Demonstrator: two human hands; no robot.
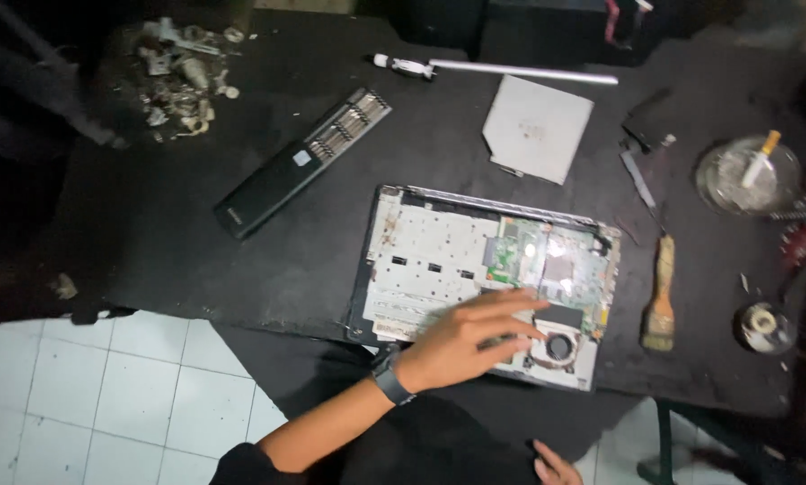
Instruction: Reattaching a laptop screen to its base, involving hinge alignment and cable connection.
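Left hand flat on opened laptop chassis, fingers spread, gripping nothing; tips near green board, fan just beside them. Right hand at bottom frame edge, mostly cut off, cannot tell finger state. Chassis lies at near bench edge, front corner close to overhang. Open bench room left of fingers. Beyond fingers: grey drive, long black battery. Right of fingers: brush, glass ashtray. Chassis: keyboard off, pale metal plate exposed.
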